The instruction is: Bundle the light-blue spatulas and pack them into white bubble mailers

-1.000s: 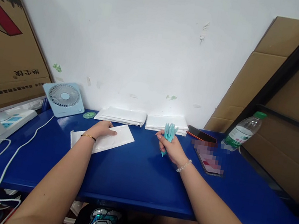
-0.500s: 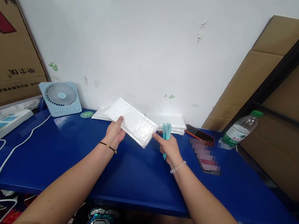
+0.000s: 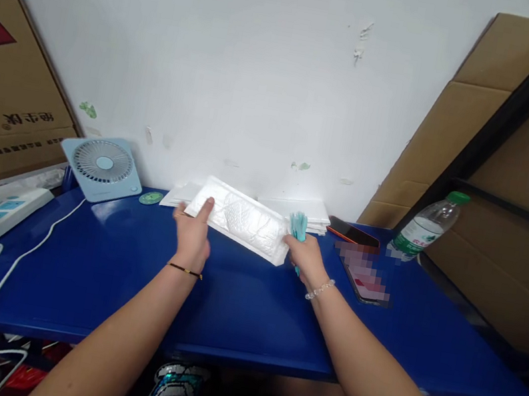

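Observation:
A white bubble mailer (image 3: pixel 251 219) is held up above the blue table, tilted with its right end lower. My left hand (image 3: pixel 193 230) grips its left end, thumb across the front face; the fingers are partly hidden behind it. At the right end my right hand (image 3: pixel 305 255) pinches the mailer's edge between thumb and fingers. A bunch of thin teal strips (image 3: pixel 298 224) is also in that hand, sticking up past the knuckles. Behind lie two piles of flat white mailers, a left pile (image 3: pixel 176 193) and a right pile (image 3: pixel 300 211).
The blue table (image 3: pixel 244 316) meets a white wall. On the left are a light-blue fan (image 3: pixel 104 164), a green disc (image 3: pixel 151 198) and a power strip (image 3: pixel 8 216) with cables. To the right are an orange-edged phone (image 3: pixel 354 234), another phone (image 3: pixel 365 279) and a water bottle (image 3: pixel 424 228).
The mailer has shifted slightly right, its face turned more toward me. My left hand has moved a little left along it, and my right hand now overlaps its right end more.

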A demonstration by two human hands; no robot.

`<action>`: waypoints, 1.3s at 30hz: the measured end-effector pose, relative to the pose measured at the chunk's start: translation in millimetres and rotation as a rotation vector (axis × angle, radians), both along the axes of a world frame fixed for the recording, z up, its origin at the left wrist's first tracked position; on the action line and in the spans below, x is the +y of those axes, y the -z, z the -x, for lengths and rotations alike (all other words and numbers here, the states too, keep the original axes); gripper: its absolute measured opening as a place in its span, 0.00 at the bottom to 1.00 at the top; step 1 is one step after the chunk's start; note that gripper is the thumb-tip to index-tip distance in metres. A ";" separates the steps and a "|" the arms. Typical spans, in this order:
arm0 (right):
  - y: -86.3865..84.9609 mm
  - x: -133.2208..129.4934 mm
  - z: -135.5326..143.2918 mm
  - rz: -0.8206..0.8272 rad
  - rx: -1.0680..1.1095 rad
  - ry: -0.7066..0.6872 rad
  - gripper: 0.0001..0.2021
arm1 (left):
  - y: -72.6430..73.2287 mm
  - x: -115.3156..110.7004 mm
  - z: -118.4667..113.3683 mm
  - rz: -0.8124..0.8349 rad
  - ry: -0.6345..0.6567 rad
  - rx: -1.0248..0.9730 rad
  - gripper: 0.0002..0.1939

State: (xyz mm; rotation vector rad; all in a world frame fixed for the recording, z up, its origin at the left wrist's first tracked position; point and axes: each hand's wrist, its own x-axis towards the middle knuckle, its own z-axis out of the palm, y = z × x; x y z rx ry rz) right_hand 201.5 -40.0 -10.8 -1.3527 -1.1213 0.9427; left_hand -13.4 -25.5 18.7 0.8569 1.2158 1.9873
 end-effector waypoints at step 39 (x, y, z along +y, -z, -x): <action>-137.3 -10.3 35.7 -0.243 -0.195 -0.560 0.30 | -12.0 -5.5 -21.8 -0.297 0.769 0.525 0.32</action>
